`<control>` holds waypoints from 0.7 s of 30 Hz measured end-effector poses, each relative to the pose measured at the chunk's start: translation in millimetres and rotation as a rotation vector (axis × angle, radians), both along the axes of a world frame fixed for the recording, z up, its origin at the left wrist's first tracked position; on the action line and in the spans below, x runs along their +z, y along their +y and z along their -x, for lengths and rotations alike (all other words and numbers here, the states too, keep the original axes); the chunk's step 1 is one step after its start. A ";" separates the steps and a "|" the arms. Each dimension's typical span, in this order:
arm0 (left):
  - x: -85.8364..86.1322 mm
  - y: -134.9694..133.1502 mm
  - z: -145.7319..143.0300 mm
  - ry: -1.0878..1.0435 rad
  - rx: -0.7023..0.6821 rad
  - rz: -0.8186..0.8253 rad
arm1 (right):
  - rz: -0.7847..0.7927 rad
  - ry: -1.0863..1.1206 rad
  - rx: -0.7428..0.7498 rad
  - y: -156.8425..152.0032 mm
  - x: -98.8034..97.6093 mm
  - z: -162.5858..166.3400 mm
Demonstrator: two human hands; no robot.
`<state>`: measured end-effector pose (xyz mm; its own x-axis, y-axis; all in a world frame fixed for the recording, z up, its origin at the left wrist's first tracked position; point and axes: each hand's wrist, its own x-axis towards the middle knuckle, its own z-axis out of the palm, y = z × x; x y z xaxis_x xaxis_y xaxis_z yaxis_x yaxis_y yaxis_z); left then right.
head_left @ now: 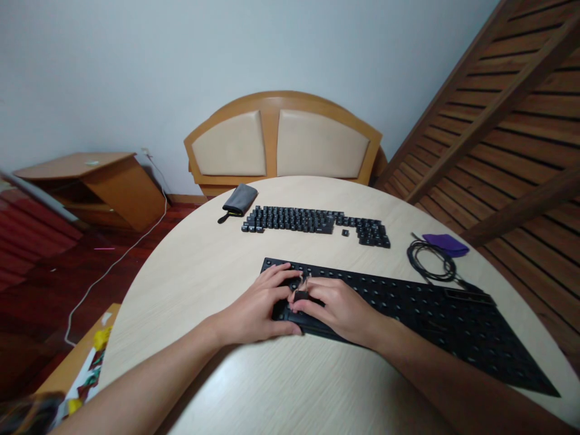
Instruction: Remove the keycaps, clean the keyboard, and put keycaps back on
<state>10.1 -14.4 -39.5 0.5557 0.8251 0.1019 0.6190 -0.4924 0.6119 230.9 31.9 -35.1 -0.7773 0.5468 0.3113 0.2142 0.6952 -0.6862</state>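
Observation:
A black keyboard base [453, 329] with its keycaps off lies slanted across the near part of the round table. My left hand [258, 305] rests over its left end, fingers spread on the top face and thumb along the near edge. Close beside it, my right hand [342, 305] pinches a small dark tool [301, 295] with thin, wire-like strands at its upper end. The tool is over the left part of the base; its exact kind is too small to make out. My fingers hide the spot beneath it.
Behind the base, loose black keycaps [294, 220] sit in keyboard order, with one single keycap [345, 232] apart. A grey pouch [240, 199] lies at back left. To the right are a coiled black cable [410, 257] and a purple cloth [446, 244]. A padded headboard [283, 142] stands beyond the table [181, 284].

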 end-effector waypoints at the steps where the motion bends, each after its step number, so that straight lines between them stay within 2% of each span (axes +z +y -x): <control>1: -0.2 0.2 -0.2 -0.003 -0.001 -0.004 | 0.003 0.004 0.009 -0.2 0.5 0.2; 9: -0.5 2.0 -1.3 -0.013 0.001 -0.031 | 0.057 0.082 0.084 0.2 -1.8 4.3; 21: -3.3 2.1 0.6 -0.145 0.015 -0.004 | 0.268 0.076 0.040 1.0 1.5 4.5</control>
<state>9.6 -12.2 -42.8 0.5223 0.8328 0.1835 0.5317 -0.4863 0.6934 226.4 33.0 -33.6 -0.7800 0.5867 0.2177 0.1314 0.4937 -0.8597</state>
